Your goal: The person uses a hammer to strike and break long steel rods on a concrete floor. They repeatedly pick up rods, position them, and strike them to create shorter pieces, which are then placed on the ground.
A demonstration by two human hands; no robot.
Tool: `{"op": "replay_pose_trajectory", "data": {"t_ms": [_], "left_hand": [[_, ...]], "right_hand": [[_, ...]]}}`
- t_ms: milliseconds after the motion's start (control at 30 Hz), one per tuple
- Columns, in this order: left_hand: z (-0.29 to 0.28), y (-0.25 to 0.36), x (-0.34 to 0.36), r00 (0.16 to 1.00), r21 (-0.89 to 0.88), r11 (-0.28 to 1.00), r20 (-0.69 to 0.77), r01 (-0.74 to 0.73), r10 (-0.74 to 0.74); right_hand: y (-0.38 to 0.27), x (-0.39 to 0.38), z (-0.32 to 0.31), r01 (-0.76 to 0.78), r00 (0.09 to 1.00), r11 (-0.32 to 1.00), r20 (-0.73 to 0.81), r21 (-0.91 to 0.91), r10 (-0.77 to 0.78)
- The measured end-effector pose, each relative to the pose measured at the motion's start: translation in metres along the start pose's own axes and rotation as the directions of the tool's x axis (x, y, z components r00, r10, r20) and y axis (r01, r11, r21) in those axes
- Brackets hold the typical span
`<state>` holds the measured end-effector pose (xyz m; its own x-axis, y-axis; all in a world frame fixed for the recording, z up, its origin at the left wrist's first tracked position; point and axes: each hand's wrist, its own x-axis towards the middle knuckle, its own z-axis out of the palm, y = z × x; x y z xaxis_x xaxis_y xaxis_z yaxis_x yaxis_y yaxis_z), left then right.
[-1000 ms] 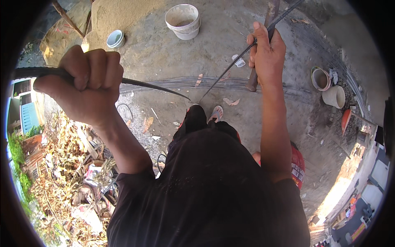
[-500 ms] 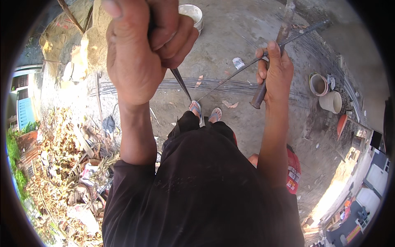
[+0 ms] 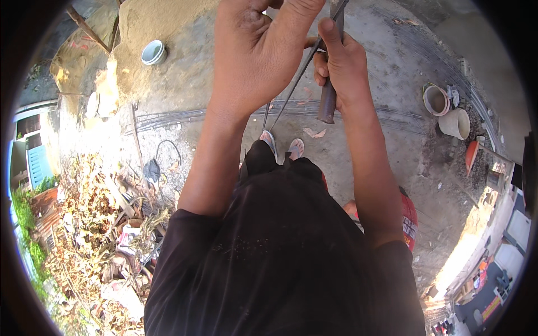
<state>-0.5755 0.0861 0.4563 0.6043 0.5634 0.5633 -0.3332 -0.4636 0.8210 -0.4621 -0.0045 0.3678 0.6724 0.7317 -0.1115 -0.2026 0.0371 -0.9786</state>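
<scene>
My left hand [image 3: 255, 61] is raised at the top edge, its thumb stretched toward my right hand. Its fingers look curled but are mostly cut off. A dark tapered metal rod [image 3: 266, 115] comes out below it, down toward my sandalled feet [image 3: 269, 141]. Close by on the right, my right hand [image 3: 344, 67] is closed around a thick metal bar [image 3: 327, 106] with a flared lower end. Under its thumb a thin metal rod [image 3: 291, 92] crosses the bar and slants down to the ground at my feet. The upper ends of both rods are out of sight.
Long thin steel bars [image 3: 168, 119] lie across the ground ahead. Two buckets [image 3: 454, 124] and a reddish pan [image 3: 472, 157] are at the right; a pale bucket [image 3: 153, 53] sits at the far left. Dry leaves [image 3: 84, 224] are heaped at left. A person in red [image 3: 409, 217] is beside my right arm.
My left hand has moved right, close to my right hand, uncovering the pale bucket at the left. My right hand has shifted left and up with the bar and thin rod.
</scene>
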Motion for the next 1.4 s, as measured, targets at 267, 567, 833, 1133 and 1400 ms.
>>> {"op": "replay_pose_trajectory", "data": {"t_ms": [267, 567, 833, 1133, 1400], "left_hand": [[0.015, -0.011, -0.01, 0.956, 0.032, 0.97, 0.18, -0.24, 0.23], [-0.023, -0.004, -0.033, 0.986, -0.099, 0.995, -0.165, 0.019, -0.035], [-0.113, -0.059, -0.064, 0.993, -0.221, 0.973, -0.108, -0.06, 0.037], [-0.248, -0.051, -0.083, 0.948, -0.146, 0.956, -0.157, 0.253, -0.275], [-0.281, -0.03, -0.095, 0.999, -0.226, 0.973, 0.001, -0.05, 0.052]], "right_hand": [[-0.017, -0.021, 0.0, -0.031, 0.999, 0.999, 0.029, -0.022, 0.032], [0.006, -0.036, 0.026, 0.06, 0.969, 0.998, -0.241, 0.007, -0.056], [0.008, -0.066, 0.141, 0.053, 0.93, 0.998, -0.365, 0.025, -0.04], [-0.002, -0.127, 0.247, 0.043, 0.899, 0.99, -0.428, -0.138, -0.098], [0.019, -0.135, 0.291, 0.11, 0.862, 0.988, -0.485, -0.109, -0.149]]}}
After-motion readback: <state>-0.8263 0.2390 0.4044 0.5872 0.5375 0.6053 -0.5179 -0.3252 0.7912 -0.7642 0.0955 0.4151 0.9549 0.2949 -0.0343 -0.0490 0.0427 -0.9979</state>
